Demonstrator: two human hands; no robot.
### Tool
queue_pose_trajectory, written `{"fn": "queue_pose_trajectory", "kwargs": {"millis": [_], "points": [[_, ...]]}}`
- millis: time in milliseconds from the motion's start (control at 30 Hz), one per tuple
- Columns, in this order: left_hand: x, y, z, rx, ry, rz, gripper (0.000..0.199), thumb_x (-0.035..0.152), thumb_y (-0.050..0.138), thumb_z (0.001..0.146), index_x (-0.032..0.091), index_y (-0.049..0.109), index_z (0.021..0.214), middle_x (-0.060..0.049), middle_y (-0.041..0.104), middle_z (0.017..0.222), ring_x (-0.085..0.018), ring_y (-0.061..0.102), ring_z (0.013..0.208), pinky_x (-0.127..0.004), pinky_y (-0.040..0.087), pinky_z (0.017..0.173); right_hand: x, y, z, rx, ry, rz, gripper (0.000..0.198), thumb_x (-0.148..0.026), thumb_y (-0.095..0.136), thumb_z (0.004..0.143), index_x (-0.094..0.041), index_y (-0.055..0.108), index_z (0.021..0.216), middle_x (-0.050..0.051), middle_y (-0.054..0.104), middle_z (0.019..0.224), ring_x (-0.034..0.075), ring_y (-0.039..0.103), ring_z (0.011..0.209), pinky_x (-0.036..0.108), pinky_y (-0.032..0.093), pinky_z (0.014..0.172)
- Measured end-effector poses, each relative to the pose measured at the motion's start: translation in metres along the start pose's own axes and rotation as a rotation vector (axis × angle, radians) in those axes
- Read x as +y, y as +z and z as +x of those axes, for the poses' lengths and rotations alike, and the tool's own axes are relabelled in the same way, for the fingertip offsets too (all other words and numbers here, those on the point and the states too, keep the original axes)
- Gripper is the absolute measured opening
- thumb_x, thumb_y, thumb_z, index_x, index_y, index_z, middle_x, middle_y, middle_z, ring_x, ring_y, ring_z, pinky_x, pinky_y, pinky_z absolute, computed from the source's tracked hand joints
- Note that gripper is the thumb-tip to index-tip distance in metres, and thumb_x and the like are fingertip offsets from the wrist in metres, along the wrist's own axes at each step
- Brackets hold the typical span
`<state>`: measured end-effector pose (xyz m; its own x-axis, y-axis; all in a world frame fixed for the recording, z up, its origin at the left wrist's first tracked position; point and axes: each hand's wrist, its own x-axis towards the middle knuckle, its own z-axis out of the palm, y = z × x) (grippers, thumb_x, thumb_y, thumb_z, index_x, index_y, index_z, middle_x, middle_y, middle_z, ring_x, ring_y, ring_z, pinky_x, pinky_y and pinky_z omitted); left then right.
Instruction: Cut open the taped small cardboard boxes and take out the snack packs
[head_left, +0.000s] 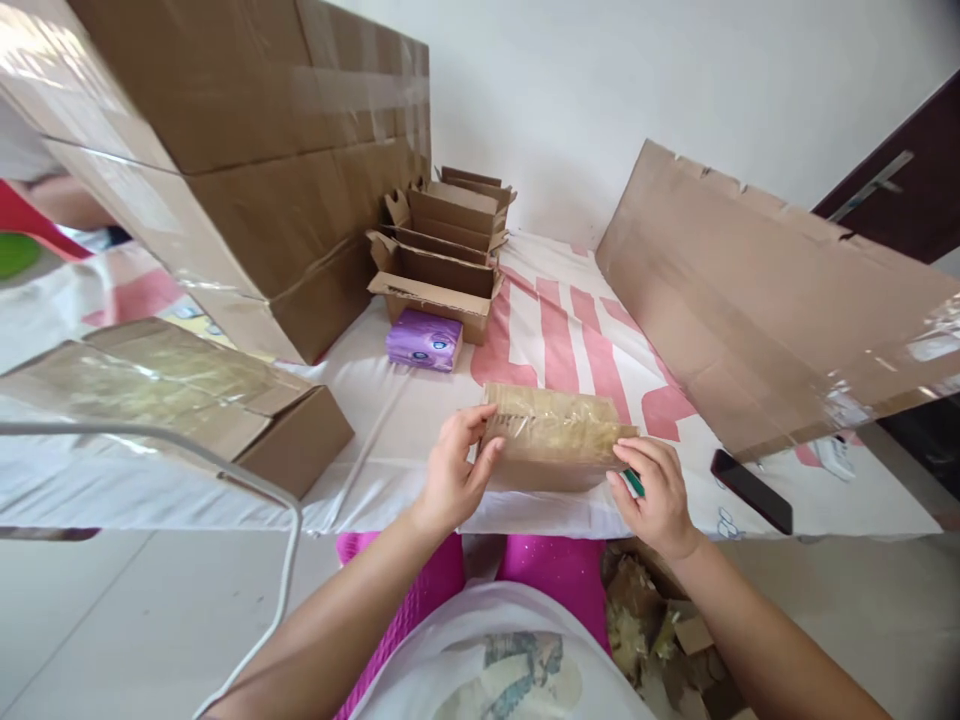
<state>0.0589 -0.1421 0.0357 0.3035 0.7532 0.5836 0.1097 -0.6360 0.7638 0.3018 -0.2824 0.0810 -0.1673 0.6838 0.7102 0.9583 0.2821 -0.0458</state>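
Observation:
A small cardboard box (551, 440), its top covered with clear, crinkled tape, rests on the cloth-covered table in front of me. My left hand (459, 462) grips its left end, thumb on the near side and fingertips at the upper edge. At the right end, the fingers of my right hand (654, 490) close on the box's corner. A small green thing (634, 482) shows between that hand's thumb and fingers; most of it is hidden, so its kind is unclear.
Behind are a purple tissue pack (424, 341) and several open cardboard boxes (439, 275). Large cartons (300, 150) rise at left, near a taped box (292, 440) and white cable frame (294, 530). A cardboard panel (750, 300) and phone (752, 491) are at right; scraps (660, 640) lie below.

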Motion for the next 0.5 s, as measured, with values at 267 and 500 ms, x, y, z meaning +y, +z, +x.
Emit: {"fn": "queue_pose_trajectory", "kwargs": {"millis": [267, 500], "points": [[-0.004, 0.007, 0.002, 0.024, -0.03, -0.006, 0.03, 0.032, 0.049, 0.095, 0.02, 0.052, 0.122, -0.007, 0.06, 0.102, -0.015, 0.059, 0.084, -0.029, 0.05, 0.076, 0.002, 0.014, 0.031, -0.082, -0.017, 0.011, 0.025, -0.018, 0.065, 0.085, -0.024, 0.062, 0.11, 0.008, 0.067, 0.101, 0.025, 0.059, 0.096, 0.045, 0.051, 0.086], [-0.001, 0.003, 0.002, -0.011, 0.021, 0.001, 0.026, 0.03, 0.047, 0.096, 0.02, 0.054, 0.118, -0.008, 0.061, 0.102, -0.018, 0.059, 0.092, -0.032, 0.05, 0.08, -0.006, 0.016, 0.059, -0.165, -0.073, 0.123, 0.022, -0.022, 0.064, 0.087, -0.023, 0.066, 0.109, 0.008, 0.068, 0.104, 0.024, 0.06, 0.098, 0.045, 0.053, 0.087]]}}
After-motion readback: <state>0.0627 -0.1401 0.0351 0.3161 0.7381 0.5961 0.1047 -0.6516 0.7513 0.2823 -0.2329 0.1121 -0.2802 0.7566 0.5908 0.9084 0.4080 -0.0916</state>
